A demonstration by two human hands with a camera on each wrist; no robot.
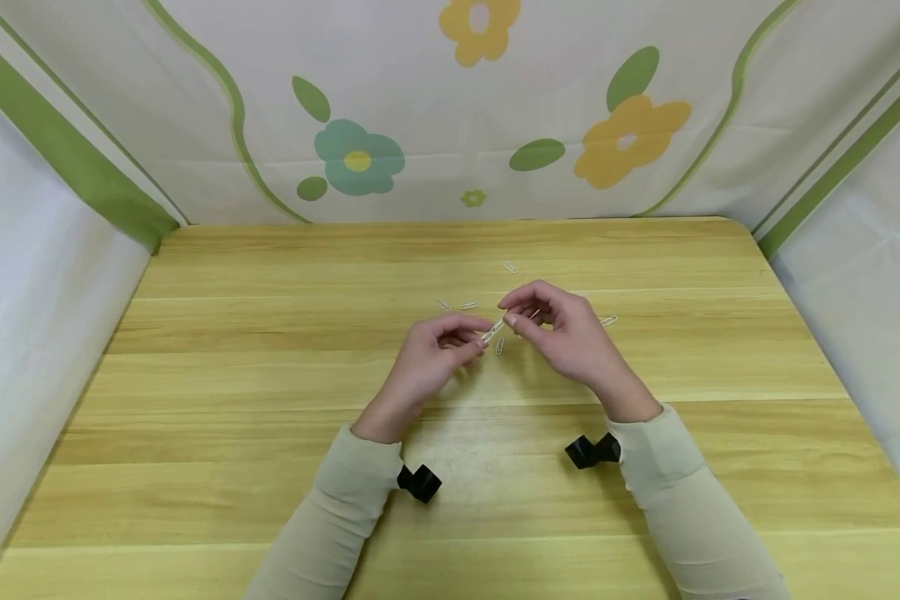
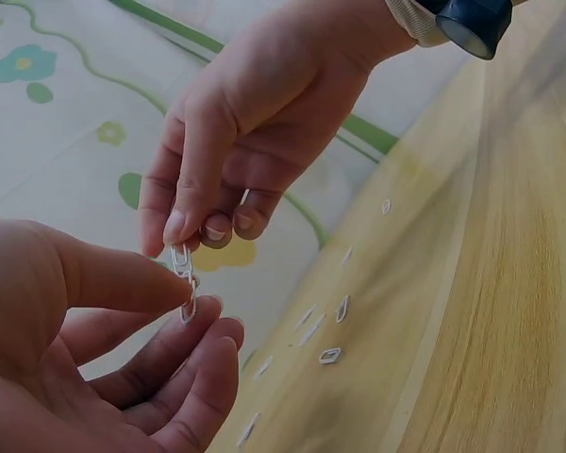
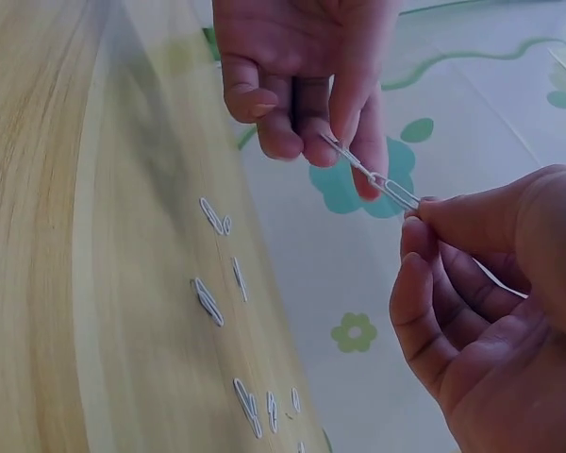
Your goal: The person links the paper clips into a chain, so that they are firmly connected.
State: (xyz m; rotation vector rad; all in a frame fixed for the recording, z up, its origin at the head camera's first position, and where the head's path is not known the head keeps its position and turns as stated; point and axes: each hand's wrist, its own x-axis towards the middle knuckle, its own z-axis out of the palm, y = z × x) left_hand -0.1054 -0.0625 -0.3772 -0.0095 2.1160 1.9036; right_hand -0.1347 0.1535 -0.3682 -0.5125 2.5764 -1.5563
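Observation:
Two white paper clips are joined end to end between the hands. My left hand (image 1: 429, 357) pinches the lower paper clip (image 3: 347, 157) between thumb and index finger. The other paper clip (image 3: 399, 194) is gripped at its far end by the thumb and fingertips of my right hand (image 1: 570, 337). A thin white piece (image 3: 498, 279) shows among the right hand's curled fingers; most of it is hidden. Below the hands, a loose paper clip (image 1: 499, 346) lies on the table, close to the left fingertips.
Several more paper clips lie scattered on the wooden table (image 1: 217, 467), among them one paper clip (image 1: 470, 306) beyond the left hand, one paper clip (image 1: 510, 267) farther back and one paper clip (image 1: 608, 320) right of the right hand. A flowered curtain (image 1: 435, 100) hangs behind the table.

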